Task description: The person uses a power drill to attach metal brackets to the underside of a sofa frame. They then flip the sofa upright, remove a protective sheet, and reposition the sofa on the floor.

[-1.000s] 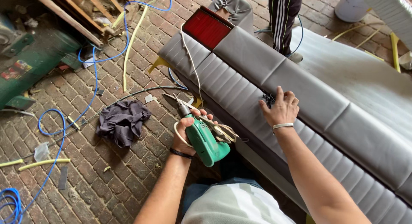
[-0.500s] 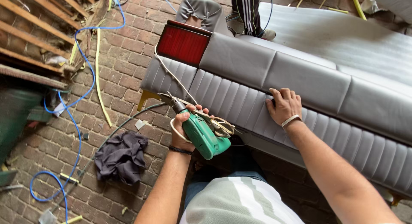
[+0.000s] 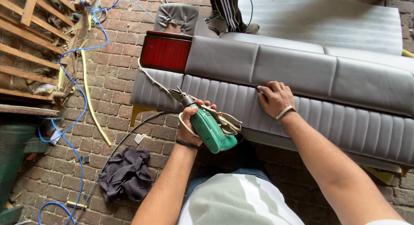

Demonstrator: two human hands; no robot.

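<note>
1. Grey ribbed vinyl seat cushion point(image 3: 302, 117): right hand point(image 3: 276, 97) flat on it, fingers spread.
2. Left hand point(image 3: 192, 121) fingers wrapped round green heat tool point(image 3: 209, 129); nozzle just beyond fingertips, over cushion edge.
3. Risk: nozzle lingering could scorch vinyl; white cord point(image 3: 151, 78) could snag.

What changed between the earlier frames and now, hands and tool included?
The right hand slid along the grey ribbed seat cushion toward its upper seam. The left hand keeps gripping the green power tool, nozzle still at the cushion. The dark rag hasn't moved.
</note>
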